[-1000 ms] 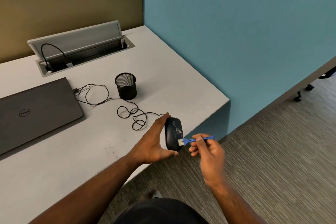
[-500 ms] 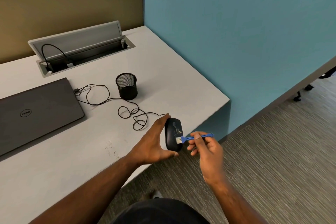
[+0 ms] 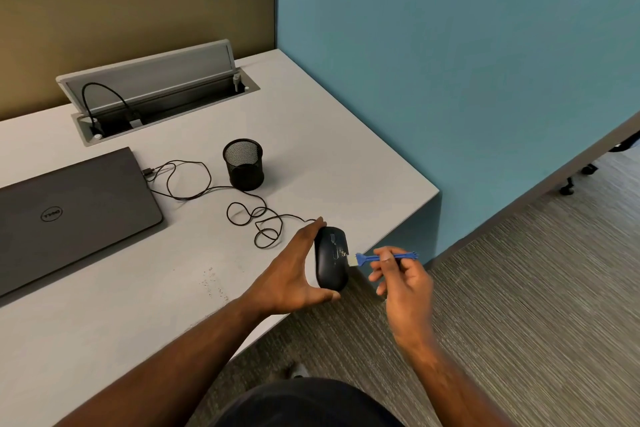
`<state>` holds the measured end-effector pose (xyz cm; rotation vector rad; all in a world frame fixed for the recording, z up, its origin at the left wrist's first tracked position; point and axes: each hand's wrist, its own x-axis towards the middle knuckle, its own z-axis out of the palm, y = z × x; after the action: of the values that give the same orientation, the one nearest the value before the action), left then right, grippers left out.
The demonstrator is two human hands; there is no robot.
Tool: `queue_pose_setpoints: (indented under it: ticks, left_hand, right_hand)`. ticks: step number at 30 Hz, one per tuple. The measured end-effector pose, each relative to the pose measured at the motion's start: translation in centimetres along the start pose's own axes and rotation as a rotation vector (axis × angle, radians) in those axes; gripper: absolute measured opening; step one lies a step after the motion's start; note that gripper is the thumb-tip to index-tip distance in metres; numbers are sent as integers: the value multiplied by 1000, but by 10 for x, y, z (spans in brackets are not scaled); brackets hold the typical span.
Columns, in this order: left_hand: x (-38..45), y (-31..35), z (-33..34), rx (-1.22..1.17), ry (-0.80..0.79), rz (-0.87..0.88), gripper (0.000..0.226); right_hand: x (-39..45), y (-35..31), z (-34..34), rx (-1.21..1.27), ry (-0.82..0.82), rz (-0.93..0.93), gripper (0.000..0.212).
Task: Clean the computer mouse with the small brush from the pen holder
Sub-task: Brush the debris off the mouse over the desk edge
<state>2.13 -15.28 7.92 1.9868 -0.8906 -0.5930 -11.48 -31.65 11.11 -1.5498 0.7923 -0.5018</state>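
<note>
1. While the left hand (image 3: 294,274) grips the computer mouse (image 3: 330,258) by its two ends, thumb at the near end and fingers at the far end, the mouse is held on its side at the front edge of the desk (image 3: 346,149), in front of the pen holder (image 3: 244,163).
2. The right hand (image 3: 403,274) is closed in a pinch on the blue handle of the small brush (image 3: 381,257), and the pale bristles touch the right side of the mouse, near some light specks on its top.
3. The pen holder stands behind the mouse and looks empty, with the laptop (image 3: 76,211) to its left.
4. The mouse cable (image 3: 207,184) lies in loose loops between the pen holder and the mouse.
5. One risk, in my judgement, is that the mouse slips, because only fingertips hold it and the brush pushes sideways against it; it is partly over the floor.
6. Another risk is that the thin handle turns in the pinch, so the bristles miss the specks.
7. If the mouse is pulled further from the pen holder, the cable could tighten and drag.
</note>
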Motion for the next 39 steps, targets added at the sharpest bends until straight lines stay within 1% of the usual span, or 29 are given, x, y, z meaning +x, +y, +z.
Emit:
queue_pose_setpoints:
  ticks: [3,5,7,12,15,17,23,26,35,39]
  left_hand:
    - [0,1,0,0,4,5,124]
    - [0,1,0,-3,4,8,124]
    - [-1,1,0,-5,8,8,124]
    - [-1,-1,0,-1,-7,-11,126]
    - [-1,-1,0,0,-15,-9,125]
    - [-1,-1,0,-2,-13,-10,125]
    - [0,-1,0,-4,1,1,124]
    - [-1,-1,0,-3,5,7,124]
    - [-1,0,-1,-5,3,3,124]
    - [0,1,-1,-1,7,0,124]
  right_hand:
    - [-3,-1,5,4,-124,-15,15]
    - [-3,-1,9,-26,-156,-10,14]
    - [-2,-1,11,-62,-138,-5,14]
    - [5,1,7,-142,-15,8,15]
    - [7,0,5,-120,42,10,15]
    - [5,-2,4,-72,48,3,14]
    - [-1,-7,11,-15,-109,-16,13]
    - [0,-6,14,-62,-131,-4,11]
    - [7,-1,9,-133,54,12,16]
    - [6,-3,7,-6,103,52,14]
